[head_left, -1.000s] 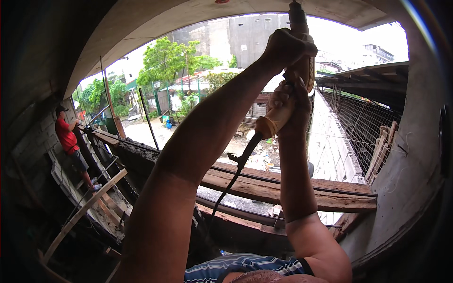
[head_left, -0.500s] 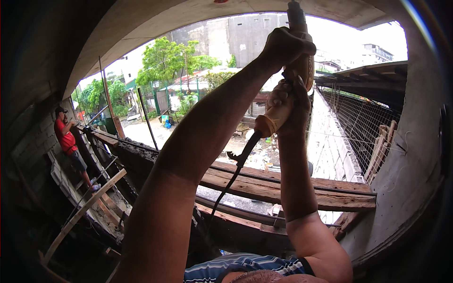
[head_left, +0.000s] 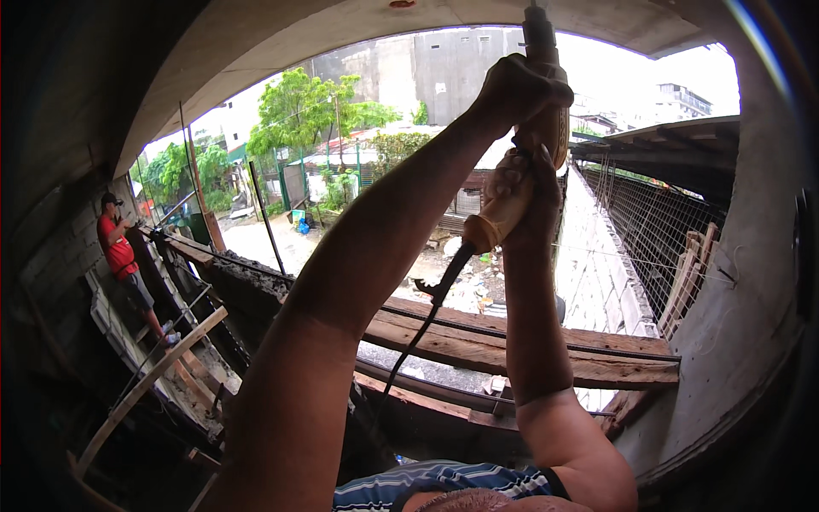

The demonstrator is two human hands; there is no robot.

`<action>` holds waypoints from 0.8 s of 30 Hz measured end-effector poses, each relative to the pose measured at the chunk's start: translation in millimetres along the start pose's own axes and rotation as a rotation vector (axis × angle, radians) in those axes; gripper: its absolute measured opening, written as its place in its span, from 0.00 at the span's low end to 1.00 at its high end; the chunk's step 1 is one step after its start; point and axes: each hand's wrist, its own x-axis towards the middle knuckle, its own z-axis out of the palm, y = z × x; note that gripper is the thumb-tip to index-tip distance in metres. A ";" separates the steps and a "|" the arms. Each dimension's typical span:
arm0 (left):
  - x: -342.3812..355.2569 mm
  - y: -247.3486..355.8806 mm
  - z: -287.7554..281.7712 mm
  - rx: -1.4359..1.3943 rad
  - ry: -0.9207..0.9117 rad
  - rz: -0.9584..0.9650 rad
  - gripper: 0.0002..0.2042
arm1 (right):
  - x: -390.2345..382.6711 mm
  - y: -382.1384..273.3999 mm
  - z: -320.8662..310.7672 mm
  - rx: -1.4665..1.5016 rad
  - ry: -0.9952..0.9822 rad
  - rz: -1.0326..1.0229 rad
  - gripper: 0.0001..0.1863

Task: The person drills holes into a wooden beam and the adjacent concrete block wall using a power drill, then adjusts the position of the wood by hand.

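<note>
Both my arms reach up, holding a tan power drill [head_left: 546, 128] that points upward at the concrete ceiling [head_left: 461, 12]. My left hand [head_left: 516, 85] is wrapped round its front body, just below the dark chuck [head_left: 538, 32]. Lower down, my right hand [head_left: 533, 188] grips the rear handle, its fingers curled round it. A black power cord [head_left: 418, 337] hangs from the handle's end and runs down between my forearms. The bit's tip is at the top edge of the picture, so I cannot tell whether it touches the ceiling.
A wooden beam [head_left: 452, 337] with a dark bar along it crosses in front of me. At the left, a person in a red shirt [head_left: 117, 243] stands near slanted boards [head_left: 153, 384]. Wire mesh [head_left: 631, 222] lies beyond the opening at right, beside a concrete wall [head_left: 717, 341].
The drill and both hands have shifted very slightly down and to the right in the picture. My grip on it looks the same.
</note>
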 end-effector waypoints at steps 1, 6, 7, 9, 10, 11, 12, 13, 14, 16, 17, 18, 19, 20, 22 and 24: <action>-0.4 0.1 -1.7 0.012 -0.017 -0.011 0.18 | 0.2 1.7 -0.1 0.000 -0.020 0.004 0.15; 1.4 -17.5 -4.0 0.043 0.048 -0.039 0.29 | -6.6 10.0 -5.3 -0.025 -0.052 -0.024 0.18; -0.9 -19.6 -2.6 0.042 0.006 -0.059 0.31 | -9.9 8.6 -8.6 -0.005 -0.068 -0.012 0.18; -6.4 -23.0 0.4 0.040 -0.034 -0.080 0.34 | -15.3 8.7 -13.7 0.015 -0.084 0.002 0.18; -9.6 -24.2 2.5 0.039 -0.034 -0.089 0.33 | -17.7 9.1 -15.7 0.039 -0.061 0.009 0.19; -11.9 -25.0 4.5 0.038 -0.034 -0.098 0.33 | -19.8 9.1 -17.4 0.062 -0.038 0.015 0.19; -13.2 -25.0 5.5 0.038 -0.033 -0.096 0.33 | -20.6 8.9 -19.1 0.061 -0.039 0.015 0.19; -14.1 -24.8 6.8 0.074 -0.002 -0.117 0.32 | -21.3 7.8 -20.6 0.052 -0.030 0.008 0.19; -14.1 -24.1 8.1 0.109 0.030 -0.137 0.32 | -21.4 6.4 -21.8 0.042 -0.021 0.000 0.18; -7.3 -28.1 6.7 0.045 -0.002 -0.107 0.32 | -20.8 5.1 -19.2 0.051 -0.059 0.006 0.18; -4.0 -29.8 6.2 -0.019 -0.036 -0.081 0.32 | -20.4 4.1 -17.2 0.062 -0.092 0.012 0.18; -5.5 -26.5 7.4 -0.023 -0.037 -0.082 0.32 | -19.8 2.7 -18.9 0.059 -0.090 0.011 0.18; -6.8 -22.8 8.0 -0.065 -0.049 -0.080 0.31 | -18.4 1.3 -20.3 0.052 -0.098 0.013 0.18; -8.3 -19.1 8.8 -0.107 -0.061 -0.078 0.31 | -17.2 -0.2 -21.5 0.044 -0.107 0.014 0.17; -5.3 -18.7 8.3 -0.121 -0.056 -0.077 0.30 | -16.8 -3.2 -15.4 0.023 -0.100 0.010 0.17; 0.8 -18.9 4.6 -0.126 -0.046 -0.072 0.30 | -14.0 -2.0 -9.6 0.007 -0.100 0.010 0.17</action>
